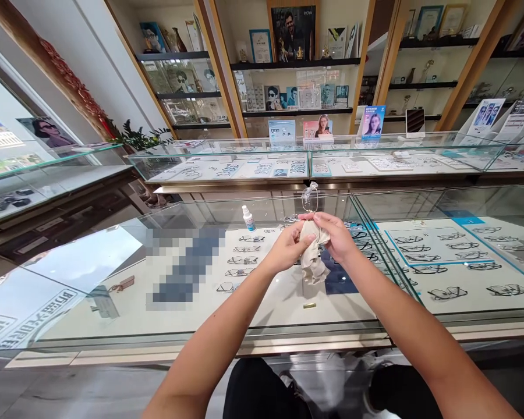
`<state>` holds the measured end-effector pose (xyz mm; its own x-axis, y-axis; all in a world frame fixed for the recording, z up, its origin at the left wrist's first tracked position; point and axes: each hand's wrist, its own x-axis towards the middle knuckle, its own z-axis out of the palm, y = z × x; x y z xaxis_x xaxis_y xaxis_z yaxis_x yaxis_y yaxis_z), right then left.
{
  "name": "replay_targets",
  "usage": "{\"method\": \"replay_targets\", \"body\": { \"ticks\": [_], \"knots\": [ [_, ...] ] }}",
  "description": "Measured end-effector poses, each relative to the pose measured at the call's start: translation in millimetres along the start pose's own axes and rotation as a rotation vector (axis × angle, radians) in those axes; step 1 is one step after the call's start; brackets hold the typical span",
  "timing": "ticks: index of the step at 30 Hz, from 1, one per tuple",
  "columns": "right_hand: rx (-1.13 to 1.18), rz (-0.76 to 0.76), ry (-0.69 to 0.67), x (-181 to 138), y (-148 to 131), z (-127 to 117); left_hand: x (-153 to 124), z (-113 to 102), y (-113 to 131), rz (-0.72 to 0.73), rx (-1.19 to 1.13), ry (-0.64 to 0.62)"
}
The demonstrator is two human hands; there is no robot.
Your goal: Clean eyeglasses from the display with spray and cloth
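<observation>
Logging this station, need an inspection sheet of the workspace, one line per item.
Surface: glass display case, reflections at left.
Job's things: pale cloth, bunched; thin-rimmed clear piece just beyond, partly hidden.
Clutter: white bottle, upright; small gold-coloured piece.
Hands: fingers of left hand and right hand grip the cloth.
Cables: nothing seen.
Surroundings: second glass case, shelves with pictures behind.

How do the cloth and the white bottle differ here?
The cloth is beige and crumpled; the bottle is white with blue low down. The left hand and right hand hold the cloth; the bottle stands untouched. The cloth looks larger than the bottle. Both are pale.
</observation>
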<state>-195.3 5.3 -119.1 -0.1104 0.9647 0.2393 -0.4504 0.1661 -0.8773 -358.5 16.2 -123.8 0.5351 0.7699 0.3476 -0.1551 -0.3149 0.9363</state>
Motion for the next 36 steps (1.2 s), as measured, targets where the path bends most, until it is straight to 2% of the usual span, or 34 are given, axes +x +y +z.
{"method": "replay_targets", "body": {
  "ticks": [4,9,14,19,23,27,33,36],
  "knots": [
    [0.097,0.050,0.026,-1,1,6,-1,0,-3,-0.023,0.052,0.077],
    [0.129,0.061,0.010,-3,4,11,0,1,-4,0.048,0.126,0.224],
    [0.082,0.041,-0.009,2,5,7,5,-5,-4,0.054,0.140,0.200],
    [-0.050,-0.027,-0.068,7,-8,-8,8,-19,-10,0.029,0.150,0.246],
    [-0.310,-0.056,-0.212,9,-17,-19,12,-32,-15,0.007,0.044,0.320],
    [-0.489,0.005,-0.242,13,-12,-25,14,-41,-18,-0.021,-0.082,0.303],
    [-0.433,0.154,-0.260,16,-7,-27,14,-42,-18,-0.114,-0.144,0.223],
    [-0.415,0.152,-0.258,15,-10,-28,13,-41,-15,-0.128,-0.166,0.184]
  ]
}}
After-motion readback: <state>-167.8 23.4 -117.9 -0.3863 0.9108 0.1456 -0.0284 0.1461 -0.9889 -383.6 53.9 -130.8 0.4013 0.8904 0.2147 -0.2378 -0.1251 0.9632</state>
